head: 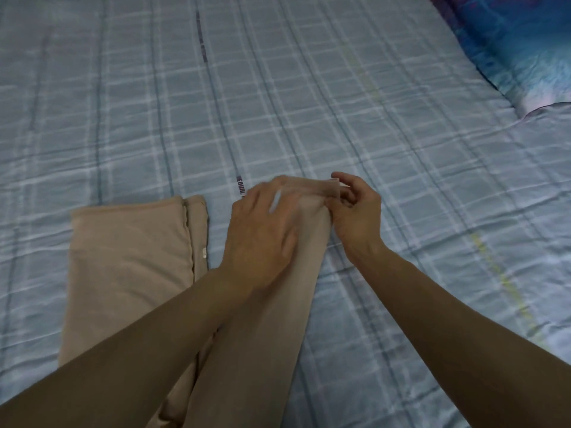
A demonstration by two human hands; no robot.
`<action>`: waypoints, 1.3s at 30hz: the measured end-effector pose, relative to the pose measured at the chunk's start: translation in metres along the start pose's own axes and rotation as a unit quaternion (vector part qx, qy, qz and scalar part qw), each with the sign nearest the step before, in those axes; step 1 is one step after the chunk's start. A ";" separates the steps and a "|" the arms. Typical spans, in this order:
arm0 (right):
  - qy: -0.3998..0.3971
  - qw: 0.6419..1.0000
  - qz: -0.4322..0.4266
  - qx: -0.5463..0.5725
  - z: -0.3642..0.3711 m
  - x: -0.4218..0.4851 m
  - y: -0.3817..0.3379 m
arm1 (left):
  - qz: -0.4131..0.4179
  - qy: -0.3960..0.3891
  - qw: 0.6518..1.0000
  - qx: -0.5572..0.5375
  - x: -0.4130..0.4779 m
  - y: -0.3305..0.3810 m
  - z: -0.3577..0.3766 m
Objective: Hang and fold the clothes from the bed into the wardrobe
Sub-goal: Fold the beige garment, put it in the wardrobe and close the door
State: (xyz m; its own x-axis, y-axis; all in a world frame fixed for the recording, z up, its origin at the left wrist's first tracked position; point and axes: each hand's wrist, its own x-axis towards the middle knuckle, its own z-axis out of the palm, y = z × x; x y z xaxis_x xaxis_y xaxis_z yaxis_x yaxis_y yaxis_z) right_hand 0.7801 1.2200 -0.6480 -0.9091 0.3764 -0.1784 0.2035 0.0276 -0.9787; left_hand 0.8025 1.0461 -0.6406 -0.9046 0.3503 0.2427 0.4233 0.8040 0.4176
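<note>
I see my right fingers [337, 196] pinching the top edge of the beige garment [278, 319]. My left hand [262, 230] lies blurred on that same strip, so I cannot tell its grip. The garment's folded part [129, 257] lies flat just to the left on the plaid bed [401, 143], and a blue pillow [509, 41] sits far right.
</note>
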 end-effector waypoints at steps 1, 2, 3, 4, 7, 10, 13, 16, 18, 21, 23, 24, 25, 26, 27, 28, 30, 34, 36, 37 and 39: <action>0.018 0.999 0.013 -0.025 0.000 0.001 0.005 | 0.040 -0.015 0.998 0.049 -0.004 0.000 0.005; 0.037 0.997 0.031 -0.056 -0.002 0.001 0.010 | 0.064 -0.042 0.993 0.085 -0.008 0.000 0.011; 0.049 0.994 0.052 -0.087 -0.004 0.001 0.014 | 0.072 -0.077 0.989 0.106 -0.013 -0.001 0.018; 0.049 0.990 0.066 -0.117 -0.007 0.001 0.020 | 0.069 -0.115 0.984 0.119 -0.017 -0.002 0.026; 0.009 0.982 0.061 -0.177 -0.013 0.000 0.029 | 0.065 -0.210 0.963 0.158 -0.024 -0.007 0.050; 0.003 0.977 0.060 -0.206 -0.014 0.002 0.033 | 0.063 -0.255 0.947 0.185 -0.020 -0.011 0.064; 0.005 0.980 0.056 -0.192 -0.012 0.002 0.029 | 0.056 -0.248 0.952 0.173 -0.009 -0.007 0.061; -0.003 0.989 0.036 -0.144 -0.011 -0.004 0.020 | 0.026 -0.138 0.983 0.120 0.004 0.007 0.043; -0.017 0.994 0.014 -0.104 -0.008 -0.009 0.011 | -0.038 -0.075 0.996 0.018 0.012 0.019 0.031; -0.055 0.996 -0.018 -0.061 -0.002 -0.015 -0.004 | -0.183 -0.098 0.949 -0.237 0.022 0.032 0.013; -0.086 0.994 -0.034 -0.053 0.003 -0.020 -0.015 | -0.247 -0.101 0.884 -0.383 0.026 0.034 0.001; -0.104 0.992 -0.044 -0.052 0.006 -0.024 -0.019 | -0.260 -0.099 0.860 -0.429 0.027 0.035 -0.004; -0.121 0.990 -0.055 -0.052 0.009 -0.028 -0.024 | -0.267 -0.091 0.844 -0.456 0.027 0.034 -0.009; -0.136 0.987 -0.071 -0.056 0.012 -0.033 -0.027 | -0.277 -0.075 0.835 -0.470 0.027 0.032 -0.014; -0.150 0.983 -0.090 -0.064 0.015 -0.037 -0.031 | -0.291 -0.053 0.828 -0.476 0.027 0.030 -0.019; -0.162 0.978 -0.111 -0.072 0.020 -0.042 -0.033 | -0.308 -0.028 0.824 -0.474 0.026 0.025 -0.024; -0.190 0.969 -0.140 -0.078 0.031 -0.050 -0.037 | -0.341 0.014 0.824 -0.452 0.024 0.013 -0.034; -0.254 0.945 -0.186 -0.082 0.063 -0.066 -0.039 | -0.350 0.078 0.841 -0.405 0.015 -0.018 -0.059; -0.255 0.937 -0.217 -0.099 0.082 -0.072 -0.038 | -0.339 0.085 0.856 -0.380 0.007 -0.040 -0.076; -0.251 0.934 -0.228 -0.111 0.091 -0.075 -0.037 | -0.338 0.089 0.860 -0.371 0.002 -0.053 -0.086; -0.252 0.927 -0.240 -0.138 0.108 -0.081 -0.032 | -0.349 0.107 0.858 -0.363 -0.007 -0.085 -0.106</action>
State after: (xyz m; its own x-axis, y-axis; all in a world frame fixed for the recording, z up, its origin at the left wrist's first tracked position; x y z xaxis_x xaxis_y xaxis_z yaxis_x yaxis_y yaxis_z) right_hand 0.8078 1.0885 -0.6137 -0.9591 -0.2200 0.1781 -0.2468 0.3423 -0.9066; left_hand 0.7778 0.9246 -0.5844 -0.9533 -0.2526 -0.1653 -0.2282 0.2446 0.9424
